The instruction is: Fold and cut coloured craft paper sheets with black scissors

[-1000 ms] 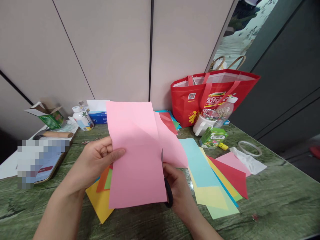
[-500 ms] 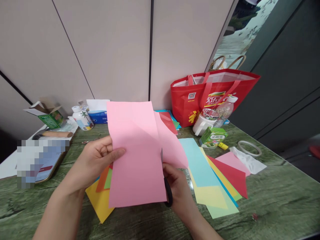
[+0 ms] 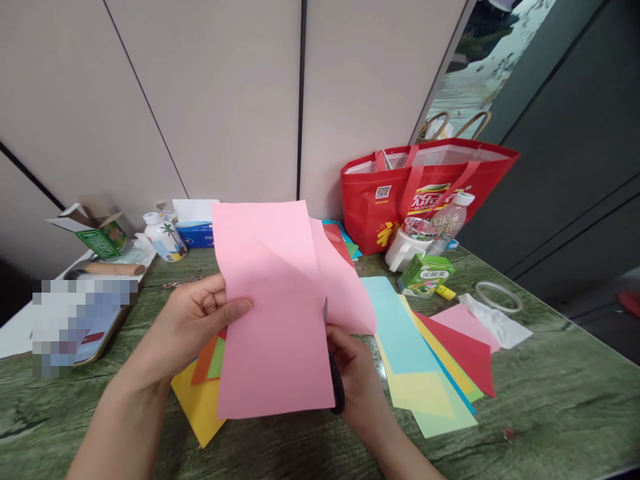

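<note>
A sheet of pink paper [image 3: 273, 313] is held up in front of me, its left edge pinched by my left hand [image 3: 203, 317], thumb on the near face. My right hand [image 3: 353, 373] grips black-handled scissors [image 3: 337, 387] at the sheet's right side. Part of the blade shows at the cut, and the rest is hidden behind the paper. Right of the cut, a flap of the pink sheet [image 3: 345, 287] curls away behind. Beneath the held paper, yellow, orange and green sheets [image 3: 197, 403] stick out on the table.
Fanned coloured papers [image 3: 400, 340] lie to the right. Behind them stand a green drink carton [image 3: 427, 275], a white mug [image 3: 403, 250], a clear bottle [image 3: 453, 223] and a red bag [image 3: 373, 200]. A tape ring [image 3: 500, 297] is far right. At left are a phone [image 3: 100, 333] and a white bottle [image 3: 166, 239].
The scissors' visible blade and handle have shifted slightly, and the pink sheet has moved a little. Both hands keep nearly the same places and grips.
</note>
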Demonstrator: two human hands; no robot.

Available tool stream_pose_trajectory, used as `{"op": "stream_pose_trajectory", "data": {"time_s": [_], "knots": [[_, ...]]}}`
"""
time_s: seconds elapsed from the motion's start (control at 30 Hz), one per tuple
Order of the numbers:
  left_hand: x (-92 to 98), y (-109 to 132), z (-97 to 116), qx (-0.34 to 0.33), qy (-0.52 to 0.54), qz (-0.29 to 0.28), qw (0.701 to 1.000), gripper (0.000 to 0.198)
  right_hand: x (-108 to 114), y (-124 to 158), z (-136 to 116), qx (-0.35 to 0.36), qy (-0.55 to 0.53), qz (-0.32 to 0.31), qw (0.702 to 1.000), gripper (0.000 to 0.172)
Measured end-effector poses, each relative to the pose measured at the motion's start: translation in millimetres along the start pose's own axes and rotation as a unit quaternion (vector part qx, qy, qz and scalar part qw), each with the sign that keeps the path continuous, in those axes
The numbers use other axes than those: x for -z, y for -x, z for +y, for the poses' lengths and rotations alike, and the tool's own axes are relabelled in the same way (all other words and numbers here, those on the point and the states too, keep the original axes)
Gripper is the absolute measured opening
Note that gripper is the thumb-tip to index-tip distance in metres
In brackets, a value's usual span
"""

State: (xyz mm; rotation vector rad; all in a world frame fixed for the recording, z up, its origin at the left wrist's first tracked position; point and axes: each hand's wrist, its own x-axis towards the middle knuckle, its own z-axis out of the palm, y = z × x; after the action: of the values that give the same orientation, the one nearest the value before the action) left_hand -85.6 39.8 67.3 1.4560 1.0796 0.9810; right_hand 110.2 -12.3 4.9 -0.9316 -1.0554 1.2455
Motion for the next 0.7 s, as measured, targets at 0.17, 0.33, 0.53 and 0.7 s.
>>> {"op": "stream_pose_trajectory", "data": {"time_s": [0.17,0.33,0.53,0.7], "knots": [[-0.4,-0.6,2.4,0.001,-0.002,0.003,1.0,0.035,0.3,0.3,0.7,0.0,-0.003,-0.001,1.0,0.027],[-1.5,-1.1,4.5,0.0,-0.001,-0.005,1.0,0.035,0.2,0.5,-1.1,-0.007,0.004,-0.003,1.0,0.027],[-0.8,1.0,2.6,0.0,0.009,-0.006,1.0,0.033,0.4,0.9,-2.5,-0.007,-0.012,0.0,1.0,0.027],[0.2,1.4,0.7,-0.006,0.015,-0.006,1.0,0.03,0.6,1.4,-1.9,-0.004,-0.013,0.003,1.0,0.026]]}}
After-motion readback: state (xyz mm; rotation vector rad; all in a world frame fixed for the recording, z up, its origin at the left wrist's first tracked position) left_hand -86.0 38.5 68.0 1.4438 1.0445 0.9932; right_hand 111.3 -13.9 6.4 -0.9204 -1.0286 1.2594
